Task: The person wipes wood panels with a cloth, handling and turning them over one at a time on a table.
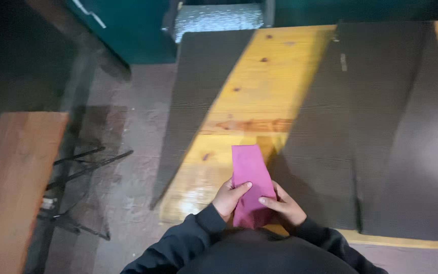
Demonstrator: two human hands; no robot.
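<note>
Over the wooden table (pixel 259 86), both hands, left hand (pixel 227 198) and right hand (pixel 286 205), hold a folded pink cloth (pixel 250 177).

Both hands, left hand (pixel 229 197) and right hand (pixel 286 205), grip a folded pink cloth (pixel 251 177) above a yellow wooden counter (pixel 259 91); dark mats (pixel 381 127) lie at three o'clock, a wooden bench (pixel 11 182) at nine.

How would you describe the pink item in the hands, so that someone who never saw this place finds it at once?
Start at the yellow wooden table, which is partly covered by dark mats. At its near edge, the left hand and right hand hold a folded pink cloth together. It is the only pink thing here, a narrow flat strip lying against the yellow wood.
</note>
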